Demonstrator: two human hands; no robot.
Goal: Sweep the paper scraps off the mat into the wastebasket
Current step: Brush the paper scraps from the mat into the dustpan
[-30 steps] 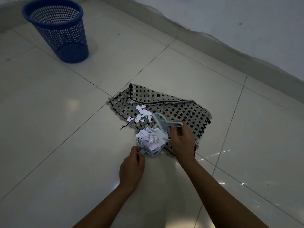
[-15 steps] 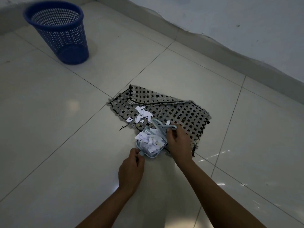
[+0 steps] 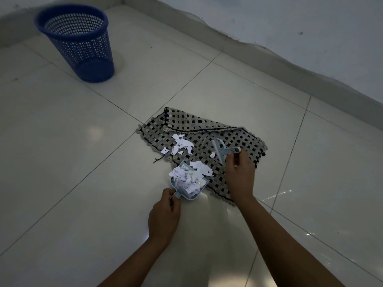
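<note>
A: How will the paper scraps point(image 3: 182, 145) handle?

B: My guess: near weightless, thin, limp. They'll flutter or slide off with any fast move. Don't pick by hand; move them with the brush point(image 3: 220, 149), carry in the dustpan point(image 3: 193, 196).

A: Where are they now?

B: Two lots. One loose cluster on the woven mat point(image 3: 238, 139), toward its left end, well apart from both hands. The bigger heap sits piled in the dustpan at the mat's near edge, some spilling over the lip onto the mat.

A: Fingers?

B: Left hand point(image 3: 164, 214) pinches the dustpan's short handle, fingers curled round it, just behind the heap. Right hand point(image 3: 240, 172) grips the brush handle, fingers curled; brush head is lifted over the mat, to the right of the loose cluster, not touching it.

A: Wastebasket?

B: Blue mesh wastebasket point(image 3: 76, 41), far left on the floor, well apart from the mat.

A: Risk?

B: Heaped pan. Likely keep it level and slow on the carry.
</note>
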